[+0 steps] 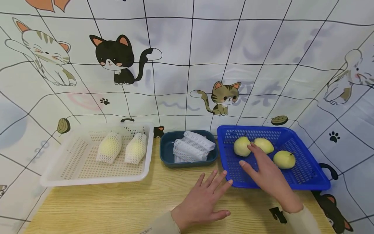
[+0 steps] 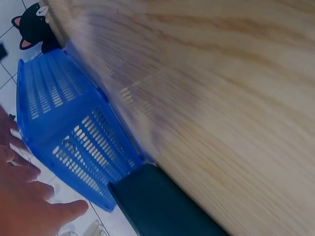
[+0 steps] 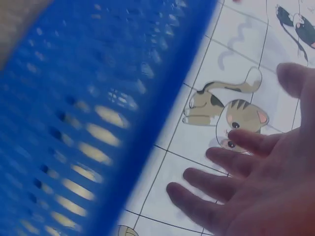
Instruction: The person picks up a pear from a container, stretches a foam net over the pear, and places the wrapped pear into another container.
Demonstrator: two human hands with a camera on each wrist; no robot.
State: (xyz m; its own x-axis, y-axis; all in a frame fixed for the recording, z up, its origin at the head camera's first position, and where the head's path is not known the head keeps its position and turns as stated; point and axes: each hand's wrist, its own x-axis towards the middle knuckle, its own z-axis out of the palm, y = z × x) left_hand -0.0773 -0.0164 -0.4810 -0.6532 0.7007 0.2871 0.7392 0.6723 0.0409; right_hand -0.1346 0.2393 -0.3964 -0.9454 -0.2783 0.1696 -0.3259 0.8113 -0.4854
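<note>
Three yellow-green pears lie in the blue basket: a left pear, a middle pear and a right pear. Over this basket my right hand reaches in with fingers extended, its fingertips close to the left and middle pears; whether they touch cannot be told. My left hand hovers with spread fingers in front of the dark green tray, holding nothing. Several white foam net sleeves lie in that tray. In the left wrist view, the fingers appear beside the blue basket.
At the left stands a white basket with two pears in foam nets, one netted pear beside another netted pear. All containers stand on a wooden table against a cat-patterned cloth.
</note>
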